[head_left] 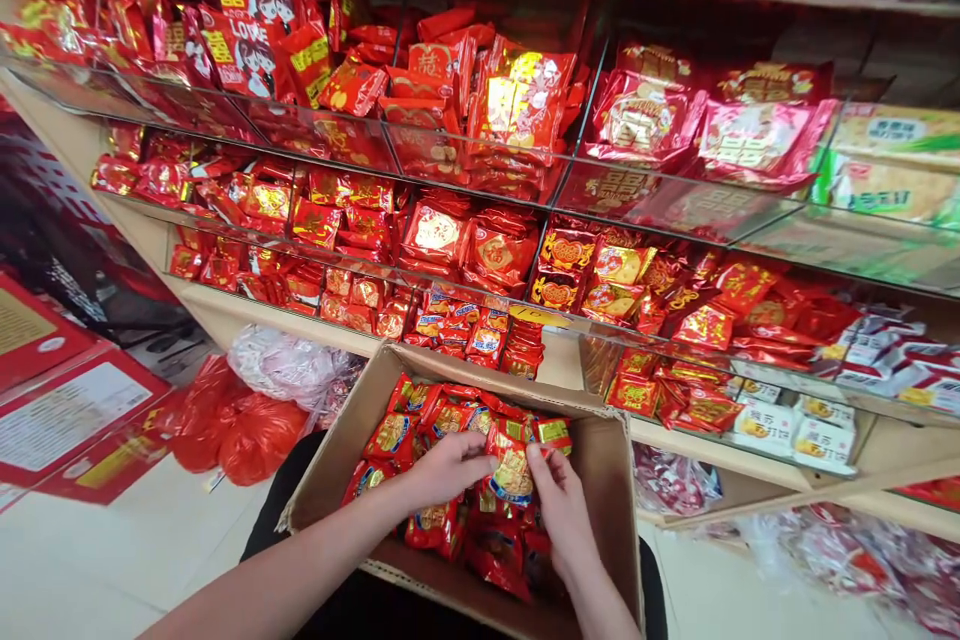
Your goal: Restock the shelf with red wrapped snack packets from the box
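Between my two hands is a small red snack packet (513,468) with a picture of golden food and a blue band on its front. The fingers of my left hand (450,468) pinch its left edge. My right hand (556,495) grips its right edge with thumb and fingers. Both hands are inside an open cardboard box (319,460), which rests on my lap. More red packets of the same look (394,435) lie loosely heaped in the box, below and around my hands. My forearms hide part of the heap.
Glass-fronted shelves (480,175) full of red packaged sweets rise just beyond the box. Red plastic bags (255,435) and a whitish bag (281,360) lie on the floor at left, by red cartons (82,420). Clear bags of goods (847,555) sit low at right.
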Available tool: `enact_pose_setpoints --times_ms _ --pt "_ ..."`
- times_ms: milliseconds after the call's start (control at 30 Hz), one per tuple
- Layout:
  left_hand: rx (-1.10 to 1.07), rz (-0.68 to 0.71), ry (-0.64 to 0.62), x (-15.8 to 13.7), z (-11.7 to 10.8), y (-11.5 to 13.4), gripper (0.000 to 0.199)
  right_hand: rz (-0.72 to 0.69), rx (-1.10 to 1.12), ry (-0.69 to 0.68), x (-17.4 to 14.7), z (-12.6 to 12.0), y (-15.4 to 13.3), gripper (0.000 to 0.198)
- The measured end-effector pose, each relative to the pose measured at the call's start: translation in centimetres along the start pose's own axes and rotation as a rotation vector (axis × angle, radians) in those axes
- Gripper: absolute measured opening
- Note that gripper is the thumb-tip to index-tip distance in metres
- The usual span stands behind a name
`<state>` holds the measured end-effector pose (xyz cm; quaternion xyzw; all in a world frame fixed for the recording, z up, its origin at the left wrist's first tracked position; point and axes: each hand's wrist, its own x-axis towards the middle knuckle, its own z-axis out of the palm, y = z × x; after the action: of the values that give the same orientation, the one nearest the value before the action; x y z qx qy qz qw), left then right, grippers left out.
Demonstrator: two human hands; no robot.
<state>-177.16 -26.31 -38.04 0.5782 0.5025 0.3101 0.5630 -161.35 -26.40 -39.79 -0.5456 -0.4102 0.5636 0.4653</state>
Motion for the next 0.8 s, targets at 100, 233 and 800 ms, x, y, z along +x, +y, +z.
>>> enact_pose_setpoints --times_ms 100,233,800 --pt "-0.264 -0.125 0.165 0.3 1.2 0.2 0.039 -0.027 0.124 0.008 0.2 1.0 -0.7 0.036" --pt "-0.294 -0.022 0.417 0.8 2.6 0.2 0.035 -0.118 0.028 0.119 0.3 1.7 -0.1 0.036" --pt "-0.495 -0.005 0.545 0.3 2.8 -0.4 0.032 -0.107 0.109 0.211 0.3 2.2 2.5 0.035"
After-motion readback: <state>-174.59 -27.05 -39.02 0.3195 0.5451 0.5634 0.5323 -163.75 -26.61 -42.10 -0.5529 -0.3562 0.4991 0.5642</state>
